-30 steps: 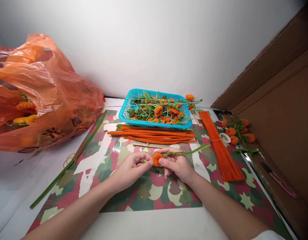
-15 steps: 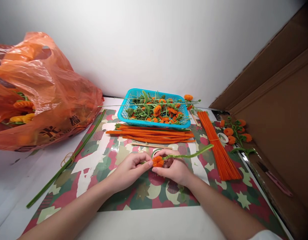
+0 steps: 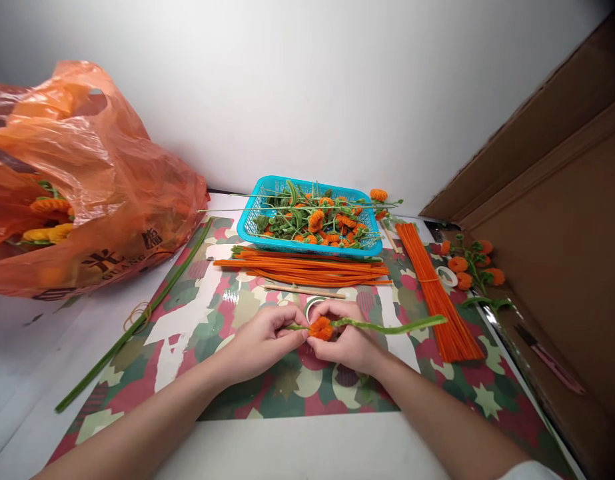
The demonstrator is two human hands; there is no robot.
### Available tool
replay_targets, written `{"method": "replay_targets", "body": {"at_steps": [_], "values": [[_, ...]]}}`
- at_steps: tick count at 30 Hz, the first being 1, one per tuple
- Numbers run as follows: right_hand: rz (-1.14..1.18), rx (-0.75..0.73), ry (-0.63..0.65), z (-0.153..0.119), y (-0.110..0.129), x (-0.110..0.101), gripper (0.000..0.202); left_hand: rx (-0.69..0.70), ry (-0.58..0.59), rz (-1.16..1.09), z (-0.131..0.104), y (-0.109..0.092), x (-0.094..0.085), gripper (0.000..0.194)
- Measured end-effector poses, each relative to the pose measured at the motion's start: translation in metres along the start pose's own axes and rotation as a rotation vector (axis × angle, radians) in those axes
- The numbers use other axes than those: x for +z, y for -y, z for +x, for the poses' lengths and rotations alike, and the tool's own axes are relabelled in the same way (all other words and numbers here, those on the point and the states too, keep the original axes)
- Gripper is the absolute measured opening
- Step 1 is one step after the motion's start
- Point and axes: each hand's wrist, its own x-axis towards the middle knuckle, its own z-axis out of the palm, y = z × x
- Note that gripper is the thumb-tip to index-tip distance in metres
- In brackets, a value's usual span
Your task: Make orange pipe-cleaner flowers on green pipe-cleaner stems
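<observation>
A small orange fuzzy flower (image 3: pixel 320 328) is held between both hands above the patterned mat. My left hand (image 3: pixel 267 337) pinches it from the left, where a short green piece shows at the fingertips. My right hand (image 3: pixel 350 337) grips it from the right with thumb and fingers closed. From the right hand a long green fuzzy stem (image 3: pixel 397 329) stretches out to the right, its far end free. Fingers partly hide where stem and flower meet.
A blue basket (image 3: pixel 307 248) holds green stems and orange flowers. Orange strips (image 3: pixel 307 269) lie before it, a tied orange bundle (image 3: pixel 432 293) to the right. An orange plastic bag (image 3: pixel 112 180) and green strips (image 3: pixel 132 330) are at left; a pink-handled tool (image 3: pixel 557 368) lies far right.
The long green stem's free end has swung lower and further right. The flower and both hands have shifted slightly right, and the flower has turned a little.
</observation>
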Motion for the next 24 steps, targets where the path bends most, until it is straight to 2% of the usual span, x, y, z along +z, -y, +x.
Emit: {"method": "replay_targets", "body": {"at_steps": [3,7,10,12,16,19,24], "values": [[-0.018,-0.004,0.013,0.000,0.003,-0.002,0.015,0.033,-0.002,0.066,0.000,0.000,-0.002,0.018],[-0.006,-0.037,0.147,0.001,0.011,-0.008,0.031,0.091,0.059,0.123,0.000,0.000,-0.005,0.024],[0.006,-0.030,0.165,0.002,0.013,-0.011,0.017,0.097,0.047,0.173,-0.001,0.000,-0.005,0.027],[0.030,0.008,0.166,0.002,0.013,-0.012,0.012,0.090,0.042,0.202,-0.002,-0.001,-0.005,0.029],[0.250,0.180,0.207,0.001,0.005,-0.010,0.021,0.110,0.079,0.182,-0.003,-0.003,-0.004,0.035],[0.403,0.226,0.172,0.001,-0.002,-0.008,0.025,0.127,0.075,0.137,-0.002,-0.002,-0.005,0.034],[0.409,0.170,0.104,0.002,-0.002,-0.006,0.021,0.144,0.049,0.137,-0.001,0.000,-0.005,0.032]]}}
